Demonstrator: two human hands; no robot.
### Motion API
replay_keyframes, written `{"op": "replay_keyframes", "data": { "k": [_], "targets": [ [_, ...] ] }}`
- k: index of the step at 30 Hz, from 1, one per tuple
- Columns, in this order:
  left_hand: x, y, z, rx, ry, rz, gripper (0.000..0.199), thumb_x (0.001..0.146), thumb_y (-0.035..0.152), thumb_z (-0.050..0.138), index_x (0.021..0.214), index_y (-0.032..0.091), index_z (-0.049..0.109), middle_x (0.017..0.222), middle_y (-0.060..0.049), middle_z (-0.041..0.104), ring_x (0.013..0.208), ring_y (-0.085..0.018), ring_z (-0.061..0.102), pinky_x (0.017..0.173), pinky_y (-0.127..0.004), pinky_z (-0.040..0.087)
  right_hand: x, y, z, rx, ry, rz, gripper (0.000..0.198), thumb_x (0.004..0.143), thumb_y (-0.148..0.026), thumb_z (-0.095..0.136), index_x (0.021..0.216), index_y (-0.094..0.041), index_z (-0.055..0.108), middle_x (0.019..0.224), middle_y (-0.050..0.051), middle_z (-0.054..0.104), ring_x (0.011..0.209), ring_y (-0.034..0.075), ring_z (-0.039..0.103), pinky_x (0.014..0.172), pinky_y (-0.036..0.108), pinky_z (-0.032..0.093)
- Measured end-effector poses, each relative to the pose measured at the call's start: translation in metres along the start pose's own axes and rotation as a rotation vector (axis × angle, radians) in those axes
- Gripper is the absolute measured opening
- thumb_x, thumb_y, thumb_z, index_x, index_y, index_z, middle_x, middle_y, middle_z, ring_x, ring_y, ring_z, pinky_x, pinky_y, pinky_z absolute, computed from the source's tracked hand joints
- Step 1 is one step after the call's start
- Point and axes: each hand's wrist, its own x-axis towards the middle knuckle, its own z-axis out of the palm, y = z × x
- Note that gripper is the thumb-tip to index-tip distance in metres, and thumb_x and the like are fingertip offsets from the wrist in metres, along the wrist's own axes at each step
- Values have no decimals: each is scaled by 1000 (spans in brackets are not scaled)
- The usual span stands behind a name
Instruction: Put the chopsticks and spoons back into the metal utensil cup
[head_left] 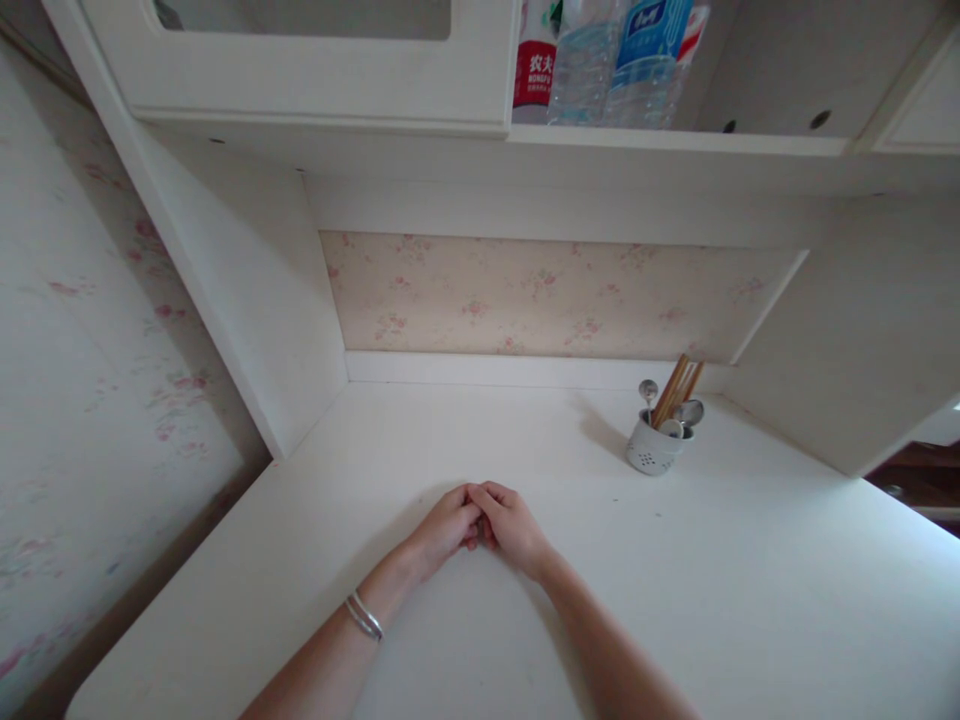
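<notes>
My left hand (448,525) and my right hand (516,528) rest together on the white desk (450,640), their curled fingers touching and partly overlapping. Both are closed, and no object shows between them. Silver bangles (364,616) circle my left wrist. Beyond my right hand, towards the back right, a white perforated utensil holder (651,452) stands upright on the desk. It contains wooden chopsticks (673,392) and metal spoons (688,411). Neither hand touches the holder.
A white cabinet (322,85) overhangs the back of the desk, with plastic bottles (589,75) on its open shelf. White side panels (225,250) bound the desk at left and right. Floral wallpaper (525,295) covers the wall behind. Small dark specks mark the desktop.
</notes>
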Motion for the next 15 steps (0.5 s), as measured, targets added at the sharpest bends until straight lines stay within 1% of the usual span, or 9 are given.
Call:
{"op": "replay_keyframes", "data": {
  "k": [5,8,13,15],
  "targets": [
    [3,-5,-2,14,-4,20,19,79,24,48,92,14,58,59,3,55,49,-8,48,46,-21,28,-3,-6,1,5,9,24,41,88,-56,50,74,-17,57,41,-7,44,34,8,39,35,20,28],
    [4,-5,-3,12,-11,31,18,80,26,50,90,14,57,59,3,55,48,-7,46,46,-21,28,-3,-6,1,-3,4,16,42,88,-56,50,74,-18,57,41,-6,46,35,8,41,35,20,28],
    [1,-2,-2,3,-10,10,18,79,27,51,90,14,57,59,2,56,50,-8,49,47,-21,28,-1,-2,0,-17,2,8,42,89,-56,50,75,-18,57,43,-5,49,36,9,43,36,20,29],
    [1,-2,-2,-6,-1,5,17,80,27,52,90,14,57,59,3,55,49,-7,47,47,-21,28,0,0,-1,-18,2,9,43,88,-58,49,75,-18,57,44,-5,50,36,9,43,36,20,29]
  ]
}}
